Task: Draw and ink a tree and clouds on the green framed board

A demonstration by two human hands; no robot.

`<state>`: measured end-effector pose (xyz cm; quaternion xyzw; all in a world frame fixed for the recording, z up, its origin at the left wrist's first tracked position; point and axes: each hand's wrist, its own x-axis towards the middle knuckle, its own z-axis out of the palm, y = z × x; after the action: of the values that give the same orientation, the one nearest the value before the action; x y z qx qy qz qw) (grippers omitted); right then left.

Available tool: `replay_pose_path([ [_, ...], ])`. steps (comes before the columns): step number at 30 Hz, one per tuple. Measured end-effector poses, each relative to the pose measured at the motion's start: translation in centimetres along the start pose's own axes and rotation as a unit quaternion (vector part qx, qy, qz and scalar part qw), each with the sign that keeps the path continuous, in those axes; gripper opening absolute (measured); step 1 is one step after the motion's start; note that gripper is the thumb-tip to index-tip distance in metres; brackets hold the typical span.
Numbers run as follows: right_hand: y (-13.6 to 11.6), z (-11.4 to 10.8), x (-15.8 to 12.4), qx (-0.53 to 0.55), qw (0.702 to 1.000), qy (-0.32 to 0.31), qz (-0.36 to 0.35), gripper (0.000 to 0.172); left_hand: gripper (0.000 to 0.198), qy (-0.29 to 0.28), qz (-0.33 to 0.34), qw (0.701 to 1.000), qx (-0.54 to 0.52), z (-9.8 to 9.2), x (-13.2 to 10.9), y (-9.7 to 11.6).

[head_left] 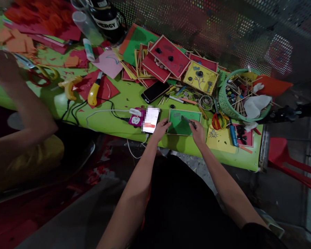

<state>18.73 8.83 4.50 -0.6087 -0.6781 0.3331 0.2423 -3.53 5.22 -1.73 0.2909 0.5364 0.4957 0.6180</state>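
Observation:
A green card (180,128) edged with thin sticks lies on the table in front of me, with grey shapes on its upper part. My left hand (161,129) grips its left edge between thumb and fingers. A dark, slim pen (188,121) is pinched in my right hand (198,132), its tip over the card near the grey shapes. A lit smartphone (150,119) lies beside my left hand, against a purple power strip (135,120). Just above the card sits a small dark stone (172,106).
Stacked framed cards (168,57) and a dark phone (155,92) lie behind. On the right are a green basket (224,100) of sticks, scissors (219,121) and a blue cutter (233,133). Glue guns (94,91) lie left, near another person's arm (28,93).

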Motion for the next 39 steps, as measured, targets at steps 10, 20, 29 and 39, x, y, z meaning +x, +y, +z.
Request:
replay_pose_path([
  [10, -0.03, 0.10, 0.07, 0.006, 1.000, -0.003, 0.004, 0.034, 0.054, -0.001, 0.003, 1.000, -0.005, -0.03, 0.00, -0.04],
  [20, 0.25, 0.16, -0.09, 0.007, 1.000, 0.005, 0.005, 0.036, 0.058, -0.005, -0.001, 1.000, -0.014, 0.08, -0.10, 0.12],
  [29, 0.16, 0.03, -0.43, 0.004, 1.000, 0.000, 0.011, 0.037, 0.055, -0.005, -0.004, 1.000, -0.012, 0.18, -0.48, 0.88],
  [39, 0.40, 0.49, -0.41, 0.008, 1.000, 0.013, 0.024, 0.030, 0.051, -0.002, -0.003, 1.000, -0.014, 0.15, -0.31, 0.53],
])
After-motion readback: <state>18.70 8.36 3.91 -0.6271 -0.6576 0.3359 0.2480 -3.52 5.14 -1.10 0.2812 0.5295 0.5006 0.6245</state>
